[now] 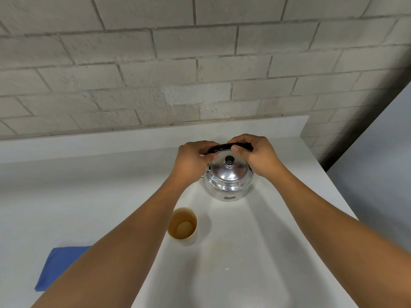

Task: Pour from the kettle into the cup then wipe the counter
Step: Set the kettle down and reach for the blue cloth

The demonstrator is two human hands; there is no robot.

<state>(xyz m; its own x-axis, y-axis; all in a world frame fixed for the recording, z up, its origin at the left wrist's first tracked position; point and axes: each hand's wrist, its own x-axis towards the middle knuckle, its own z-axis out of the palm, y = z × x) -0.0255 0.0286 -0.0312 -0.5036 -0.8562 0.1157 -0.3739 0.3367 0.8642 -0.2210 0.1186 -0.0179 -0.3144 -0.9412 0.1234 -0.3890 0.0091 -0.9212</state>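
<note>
A shiny metal kettle (228, 181) with a black handle and a dark lid knob stands upright on the white counter (89, 196). My left hand (192, 161) grips the left end of the handle, and my right hand (259, 157) grips its right end. The spout is hidden behind my left hand. A tan cup (183, 226) stands upright on the counter in front of the kettle, slightly left, with pale liquid in its bottom. A folded blue cloth (59, 266) lies flat at the near left, partly covered by my left forearm.
A pale brick wall (178, 63) rises behind the counter's raised back ledge. The counter ends at a right edge (338, 192), beyond which a grey floor or surface shows.
</note>
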